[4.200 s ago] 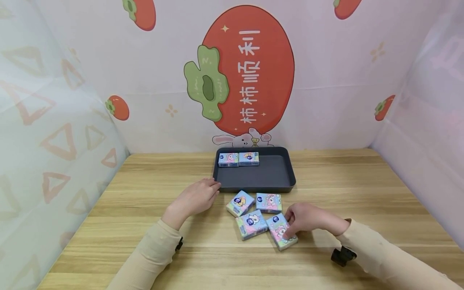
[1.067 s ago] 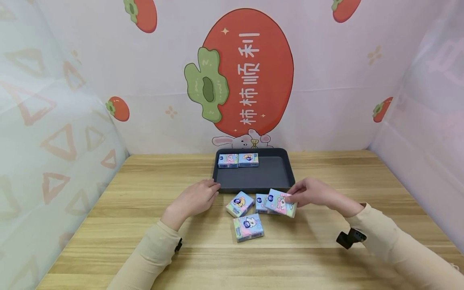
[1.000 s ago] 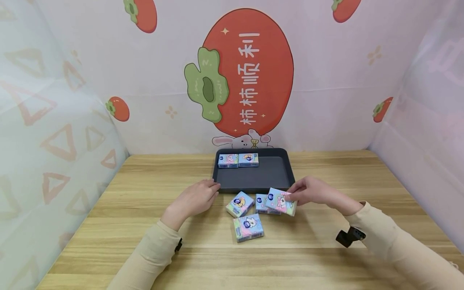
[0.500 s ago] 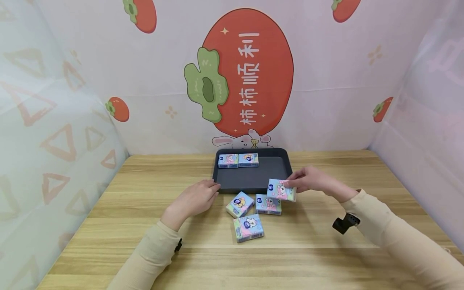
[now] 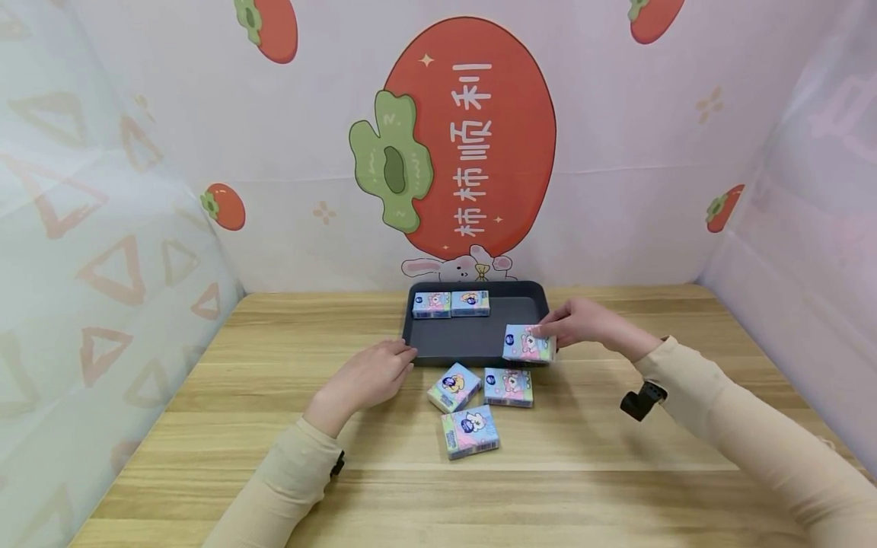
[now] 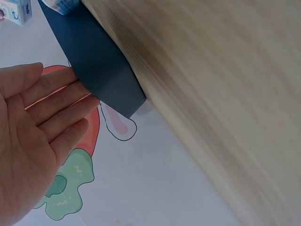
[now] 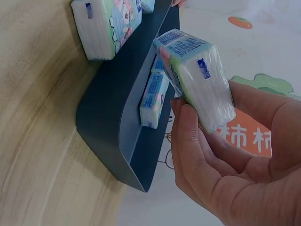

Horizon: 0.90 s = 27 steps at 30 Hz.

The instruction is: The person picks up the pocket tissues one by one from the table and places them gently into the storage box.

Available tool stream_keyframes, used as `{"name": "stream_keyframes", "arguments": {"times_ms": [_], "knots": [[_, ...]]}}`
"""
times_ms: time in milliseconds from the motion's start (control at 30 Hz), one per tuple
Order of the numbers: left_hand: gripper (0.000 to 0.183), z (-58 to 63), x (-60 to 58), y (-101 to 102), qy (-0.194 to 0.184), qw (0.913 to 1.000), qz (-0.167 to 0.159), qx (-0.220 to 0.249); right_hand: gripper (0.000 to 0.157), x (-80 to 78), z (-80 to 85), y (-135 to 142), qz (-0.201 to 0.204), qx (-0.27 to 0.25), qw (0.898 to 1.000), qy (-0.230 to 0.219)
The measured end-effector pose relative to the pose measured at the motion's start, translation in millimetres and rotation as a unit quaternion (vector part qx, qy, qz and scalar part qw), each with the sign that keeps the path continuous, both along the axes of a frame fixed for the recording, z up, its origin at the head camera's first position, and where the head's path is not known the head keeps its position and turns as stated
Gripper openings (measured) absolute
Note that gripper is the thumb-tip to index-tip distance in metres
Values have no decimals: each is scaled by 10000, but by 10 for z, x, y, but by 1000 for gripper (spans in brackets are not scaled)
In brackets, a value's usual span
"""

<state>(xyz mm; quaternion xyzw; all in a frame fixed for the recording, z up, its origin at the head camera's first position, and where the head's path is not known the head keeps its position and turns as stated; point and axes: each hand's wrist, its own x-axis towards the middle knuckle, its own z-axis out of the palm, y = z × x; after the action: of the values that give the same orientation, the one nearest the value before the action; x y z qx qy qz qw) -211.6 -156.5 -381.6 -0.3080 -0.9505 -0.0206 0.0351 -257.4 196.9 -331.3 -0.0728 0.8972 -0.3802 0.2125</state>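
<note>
My right hand [image 5: 588,329] pinches a small tissue pack [image 5: 527,344] by its right end, over the front right corner of a dark grey tray [image 5: 452,355]. In the right wrist view the held tissue pack [image 7: 195,77] is tilted, thumb on one side and fingers on the other. My left hand [image 5: 366,374] touches the tray's left front corner with straight fingertips; the left wrist view shows its fingers [image 6: 61,101] extended along the tray wall. Two tissue packs, one pink-printed [image 5: 432,304] and one beside it [image 5: 470,303], lie in the tray's back left.
Three more tissue packs lie on the wooden table [image 5: 384,495] before the tray: one turned askew [image 5: 455,387], one near the tray's front wall [image 5: 508,387], and one closer to me [image 5: 470,431]. A printed cloth wall [image 5: 294,137] stands behind the tray.
My right hand has picked a tissue pack up from the table and carried it forward to above the tray's front right. The nearest remaining pack turned slightly. My left hand has stayed put.
</note>
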Motion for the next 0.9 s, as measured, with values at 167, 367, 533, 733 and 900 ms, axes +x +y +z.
{"name": "stream_keyframes", "arguments": {"times_ms": [167, 367, 533, 733, 900], "knots": [[34, 9, 8, 2, -38, 10000, 4, 18, 44, -84, 10, -15, 47, 21, 10000, 25], [34, 9, 8, 4, -55, 10000, 57, 12, 42, -179, 31, -42, 48, 142, 9999, -17], [35, 7, 3, 2, -63, 9999, 90, 5, 41, -262, 33, -66, -4, 221, 9997, -66], [35, 13, 8, -2, -88, 9999, 93, -1, 42, -347, 22, -92, -24, 235, 9996, -125], [35, 14, 10, 0, -79, 9999, 70, -9, 42, -407, 18, -111, -44, 154, 9997, -206]]}}
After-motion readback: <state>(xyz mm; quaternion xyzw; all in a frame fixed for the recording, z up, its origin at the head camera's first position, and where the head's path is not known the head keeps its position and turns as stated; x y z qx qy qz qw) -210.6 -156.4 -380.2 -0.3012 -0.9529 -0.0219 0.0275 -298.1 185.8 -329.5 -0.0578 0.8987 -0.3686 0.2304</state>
